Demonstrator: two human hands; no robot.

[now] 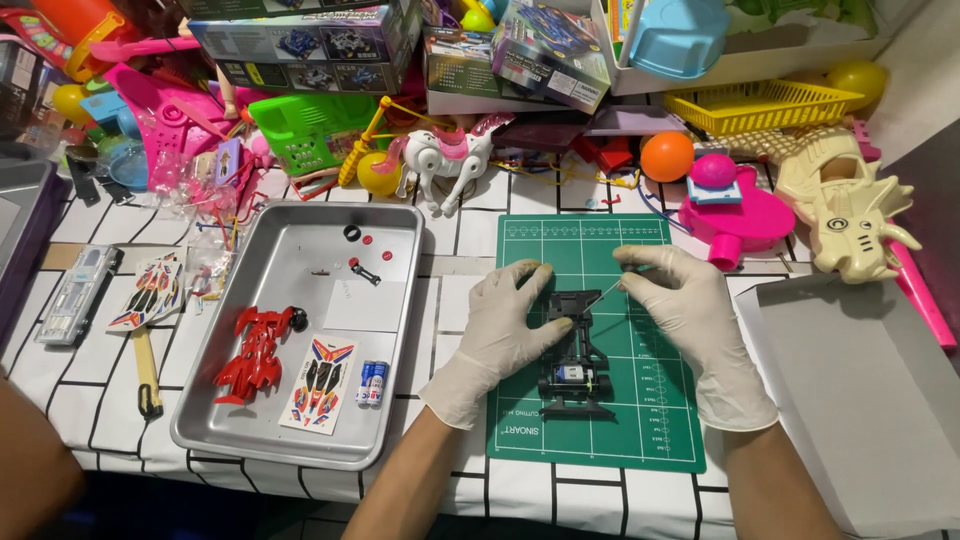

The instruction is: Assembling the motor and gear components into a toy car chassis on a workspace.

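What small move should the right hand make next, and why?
Probably ease the thin rod into the chassis: the right hand pinches it with its tip at the chassis's front corner, while the left hand steadies the chassis on the green mat.

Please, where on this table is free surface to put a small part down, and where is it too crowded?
Free patches: the upper middle of the metal tray, above the red car shell; the green cutting mat below the right hand; the grey board at the right. Crowded: the whole back of the table, piled with toys and boxes around the white toy elephant.

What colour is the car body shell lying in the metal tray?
Red, seen in the head view: car body shell.
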